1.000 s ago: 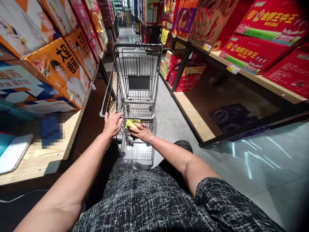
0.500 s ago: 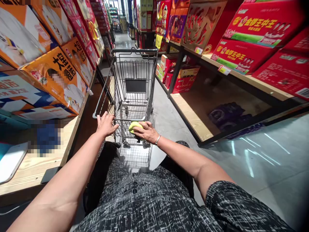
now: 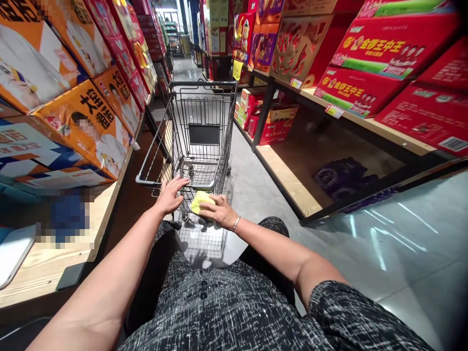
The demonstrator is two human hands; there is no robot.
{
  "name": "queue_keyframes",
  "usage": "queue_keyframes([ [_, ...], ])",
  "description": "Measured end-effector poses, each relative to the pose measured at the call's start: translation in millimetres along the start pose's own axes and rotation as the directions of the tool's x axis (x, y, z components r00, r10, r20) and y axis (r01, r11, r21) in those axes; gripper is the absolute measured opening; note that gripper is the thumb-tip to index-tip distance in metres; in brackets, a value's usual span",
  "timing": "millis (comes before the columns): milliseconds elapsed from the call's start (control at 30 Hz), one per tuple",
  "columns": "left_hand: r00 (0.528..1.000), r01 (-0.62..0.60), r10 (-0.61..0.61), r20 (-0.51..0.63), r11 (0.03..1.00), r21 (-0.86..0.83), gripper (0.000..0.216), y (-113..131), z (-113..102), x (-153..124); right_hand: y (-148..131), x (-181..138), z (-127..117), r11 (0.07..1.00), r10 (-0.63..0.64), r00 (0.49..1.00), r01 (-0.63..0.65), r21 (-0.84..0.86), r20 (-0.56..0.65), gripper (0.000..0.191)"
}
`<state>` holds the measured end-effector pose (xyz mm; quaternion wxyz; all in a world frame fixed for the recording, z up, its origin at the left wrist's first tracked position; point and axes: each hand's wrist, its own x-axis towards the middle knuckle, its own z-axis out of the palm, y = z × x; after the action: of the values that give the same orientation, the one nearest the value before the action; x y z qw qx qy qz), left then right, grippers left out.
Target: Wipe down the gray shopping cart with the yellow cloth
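Observation:
A dark wire shopping cart (image 3: 204, 135) stands in the aisle before me, its near end capped by a grey bar. My left hand (image 3: 171, 196) is at that bar, fingers stretched out and thumb apart, with nothing gripped; whether the fingertips press on the wire is hard to tell. My right hand (image 3: 222, 212), with a bracelet at the wrist, holds a yellow-green cloth (image 3: 201, 202) just below the bar, at the cart's near end. The cloth hides some of the wire behind it.
Orange boxes (image 3: 84, 126) are stacked on the left shelf, close to the cart. A white flat item (image 3: 16, 253) lies on the wooden shelf board. Right, red boxes (image 3: 369, 83) sit above a lower wooden shelf (image 3: 285, 180) holding purple packages (image 3: 341, 175).
My left hand has shifted right along the bar, nearer to the cloth. My right hand and the cloth are slightly lower. The cart's near end appears lower and further left in view.

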<state>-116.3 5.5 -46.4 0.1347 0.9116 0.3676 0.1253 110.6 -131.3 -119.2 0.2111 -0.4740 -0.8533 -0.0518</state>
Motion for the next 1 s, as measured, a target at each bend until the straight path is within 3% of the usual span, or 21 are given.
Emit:
queue_keyframes([
  [100,0.999,0.007,-0.007,-0.048,1.000,-0.001,0.056,-0.9,4.8,0.0,-4.0,28.0,-37.8,0.990,0.139,0.974,-0.142,-0.001,-0.181,0.039],
  [233,0.999,0.019,-0.019,-0.039,1.000,0.005,0.053,3.3,9.5,1.2,-13.4,60.3,-47.4,0.955,0.294,0.944,-0.297,0.004,-0.150,0.037],
  [367,0.998,0.053,-0.052,-0.029,0.998,0.024,0.050,2.6,9.9,0.5,-22.5,76.4,-36.1,0.978,0.207,0.971,-0.209,-0.003,-0.117,0.032],
  [467,0.998,0.044,-0.042,-0.037,0.998,0.037,0.052,-0.7,8.4,-3.2,-11.8,69.6,-38.7,0.994,0.107,0.990,-0.108,-0.010,-0.092,0.030],
  [667,0.999,0.030,-0.031,-0.032,0.999,-0.028,0.047,3.9,5.5,-8.9,54.6,36.2,-51.7,0.989,0.148,0.985,-0.145,0.043,-0.083,0.037],
  [800,0.997,0.082,-0.082,-0.009,0.997,-0.005,0.043,16.0,2.6,-4.6,118.9,54.7,-55.0,0.965,0.253,0.961,-0.242,0.103,-0.110,0.040],
  [900,0.995,0.104,-0.104,0.006,0.993,0.051,0.043,23.4,-0.4,-1.9,162.8,88.5,-57.1,0.901,0.420,0.894,-0.389,0.192,-0.158,0.038],
  [1000,0.994,0.106,-0.107,0.009,0.991,0.077,0.051,26.6,-0.9,-2.3,183.8,112.7,-54.4,0.809,0.568,0.803,-0.505,0.299,-0.179,0.039],
])
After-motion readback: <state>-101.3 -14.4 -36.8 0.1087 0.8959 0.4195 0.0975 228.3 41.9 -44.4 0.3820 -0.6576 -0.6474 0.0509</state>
